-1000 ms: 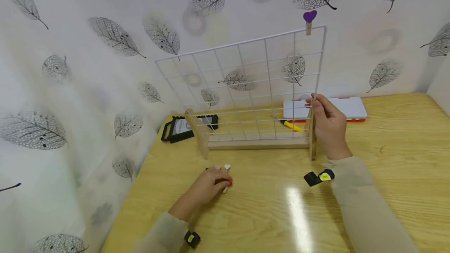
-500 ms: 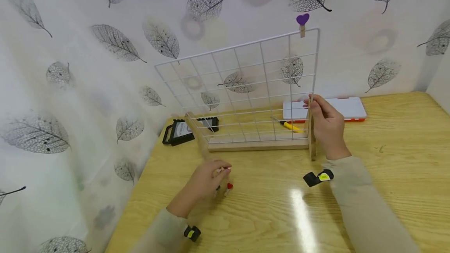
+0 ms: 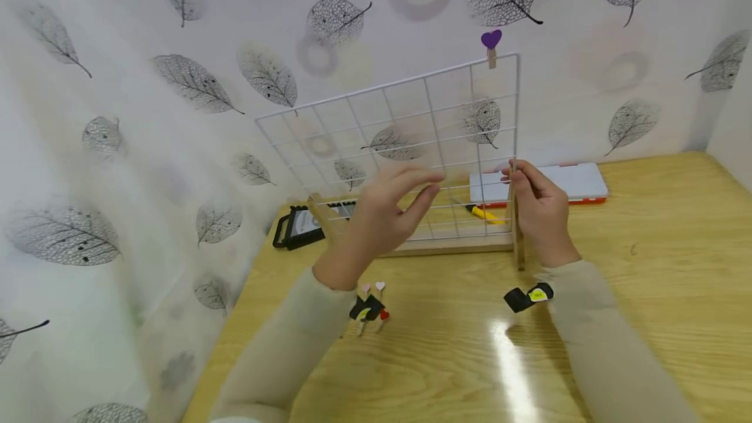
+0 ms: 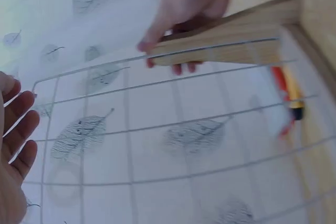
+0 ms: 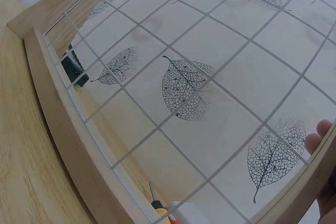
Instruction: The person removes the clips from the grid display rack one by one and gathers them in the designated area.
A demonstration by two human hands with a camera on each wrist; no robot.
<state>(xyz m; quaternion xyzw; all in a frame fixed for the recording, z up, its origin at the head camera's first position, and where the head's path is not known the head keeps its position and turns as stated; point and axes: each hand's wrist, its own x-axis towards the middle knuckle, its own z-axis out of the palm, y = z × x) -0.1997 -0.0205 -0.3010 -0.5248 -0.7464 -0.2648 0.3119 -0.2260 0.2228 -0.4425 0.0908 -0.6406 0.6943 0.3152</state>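
A white wire grid (image 3: 431, 106) stands in a wooden frame with a base bar (image 3: 449, 247) on the table. My right hand (image 3: 542, 214) grips the upper part of the right wooden upright (image 3: 517, 240). In front of the grid my left hand (image 3: 388, 211) is raised, thumb and forefinger apart, with nothing visible between them; the left wrist view shows its fingers (image 4: 20, 129) loosely bent. A clothespin with a purple heart (image 3: 491, 44) sits on the grid's top wire near the right corner. Small heart clothespins, including a white one (image 3: 380, 286) and a red one (image 3: 384, 314), lie below my left forearm, some partly hidden.
Behind the rack lie a black case (image 3: 302, 227) at left, a yellow-handled tool (image 3: 485, 215) and a white-and-red flat box (image 3: 576, 183) at right. A wall covering with leaf prints (image 3: 200, 83) hangs close behind and along the left.
My left hand has left the small clothespins and risen forward and right, in front of the grid. My right hand keeps its grip on the upright. The head view has shifted slightly.
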